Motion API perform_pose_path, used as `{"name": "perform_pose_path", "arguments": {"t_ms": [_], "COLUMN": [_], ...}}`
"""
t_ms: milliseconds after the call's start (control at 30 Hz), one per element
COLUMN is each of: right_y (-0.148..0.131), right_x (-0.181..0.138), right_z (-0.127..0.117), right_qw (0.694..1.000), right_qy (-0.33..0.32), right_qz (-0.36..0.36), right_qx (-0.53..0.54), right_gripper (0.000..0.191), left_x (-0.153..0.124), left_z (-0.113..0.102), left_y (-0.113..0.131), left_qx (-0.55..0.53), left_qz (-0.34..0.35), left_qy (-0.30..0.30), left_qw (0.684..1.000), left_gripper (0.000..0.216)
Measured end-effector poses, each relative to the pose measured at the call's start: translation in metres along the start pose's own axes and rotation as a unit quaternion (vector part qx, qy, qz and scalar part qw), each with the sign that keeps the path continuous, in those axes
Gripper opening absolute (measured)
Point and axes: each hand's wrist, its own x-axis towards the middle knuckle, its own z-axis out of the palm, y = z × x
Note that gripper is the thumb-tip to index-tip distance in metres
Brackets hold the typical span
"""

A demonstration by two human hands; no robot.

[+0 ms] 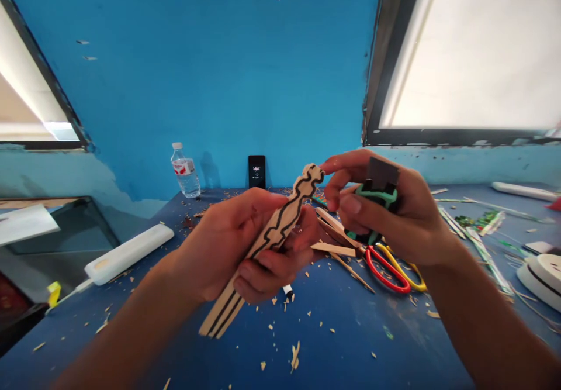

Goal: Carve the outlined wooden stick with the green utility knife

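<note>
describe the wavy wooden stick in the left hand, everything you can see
The wooden stick is a flat pale strip, upper half cut wavy, with black lines drawn along it. It tilts, carved tip up to the right, straight end down to the left, above the blue table. The left hand is wrapped round its middle; the right hand, which also holds a black-and-green object, pinches or nearly touches the tip.

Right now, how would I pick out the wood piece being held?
Above the blue table, the left hand grips a long wooden strip angled up toward the right hand's green-and-black tool. Unlike the plain offcuts beside the scissors, its top is cut wavy and outlined in black.
</note>
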Motion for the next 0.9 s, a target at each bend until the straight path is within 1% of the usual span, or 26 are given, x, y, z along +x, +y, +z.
{"name": "perform_pose_path", "arguments": {"t_ms": [100, 200, 300, 367, 433, 467, 500, 533, 567, 600, 633, 700, 733, 767, 800, 833, 867, 900], "right_y": [-0.004, -0.001, 0.002, 0.001, 0.0, 0.0, 0.0, 0.0, 0.0, 0.001, 0.002, 0.004, 0.005, 0.005, 0.006, 0.007, 0.007, 0.008], "right_x": [0.0, 0.002, 0.002, 0.002, 0.002, 0.002, 0.003, 0.004, 0.004, 0.005, 0.005, 0.006, 0.005, 0.005, 0.003, 0.002, 0.001, -0.001], "right_z": [0.009, 0.012, 0.012, 0.01, 0.007, 0.006, 0.004, 0.003, 0.003, 0.004, 0.007, 0.017, 0.024, 0.032, 0.039, 0.046, 0.052, 0.056], "right_qw": [0.999, 0.999, 0.999, 0.998, 0.994, 0.99, 0.986, 0.981, 0.977, 0.973, 0.971, 0.969, 0.967, 0.966, 0.965, 0.966, 0.97, 0.975], "right_qy": [0.037, 0.041, 0.03, 0.048, 0.087, 0.113, 0.138, 0.162, 0.183, 0.199, 0.21, 0.226, 0.236, 0.244, 0.248, 0.243, 0.229, 0.208], "right_qz": [0.008, -0.023, -0.044, -0.045, -0.065, -0.081, -0.095, -0.105, -0.112, -0.114, -0.113, -0.103, -0.097, -0.089, -0.088, -0.087, -0.085, -0.081], "right_qx": [-0.013, -0.006, -0.001, -0.006, -0.006, -0.003, 0.0, 0.001, 0.002, 0.001, 0.0, -0.004, -0.008, -0.01, -0.009, -0.006, -0.001, 0.003], "right_gripper": [0.032, 0.031, 0.02, 0.014, 0.01, 0.01, 0.01, 0.012, 0.015, 0.018, 0.02, 0.023, 0.023, 0.025, 0.028, 0.031, 0.034, 0.036], "left_x": [0.001, 0.005, 0.006, 0.0, -0.009, -0.014, -0.018, -0.02, -0.019, -0.017, -0.013, -0.001, 0.005, 0.01, 0.014, 0.017, 0.018, 0.018], "left_z": [-0.001, 0.002, 0.005, 0.002, -0.009, -0.016, -0.024, -0.031, -0.038, -0.041, -0.042, -0.034, -0.026, -0.016, -0.006, 0.004, 0.013, 0.02], "left_y": [-0.001, -0.004, -0.007, -0.007, -0.004, -0.001, 0.002, 0.005, 0.007, 0.008, 0.008, 0.001, -0.004, -0.009, -0.015, -0.02, -0.024, -0.026], "left_qx": [-0.001, 0.001, 0.01, 0.027, 0.043, 0.047, 0.055, 0.095, 0.113, 0.108, 0.113, 0.141, 0.19, 0.222, 0.23, 0.24, 0.256, 0.27], "left_qz": [-0.019, -0.042, -0.04, -0.034, 0.002, 0.032, 0.103, 0.135, 0.204, 0.268, 0.3, 0.349, 0.382, 0.402, 0.406, 0.414, 0.403, 0.4], "left_qy": [-0.002, -0.016, -0.028, -0.009, 0.018, 0.034, 0.024, 0.009, 0.032, 0.084, 0.11, 0.164, 0.182, 0.185, 0.21, 0.248, 0.287, 0.309], "left_qw": [1.0, 0.999, 0.999, 0.999, 0.999, 0.998, 0.993, 0.986, 0.972, 0.954, 0.941, 0.912, 0.886, 0.869, 0.859, 0.842, 0.83, 0.82], "left_gripper": [0.038, 0.041, 0.043, 0.043, 0.041, 0.042, 0.043, 0.046, 0.039, 0.027, 0.02, 0.027, 0.027, 0.026, 0.02, 0.013, 0.015, 0.017]}}
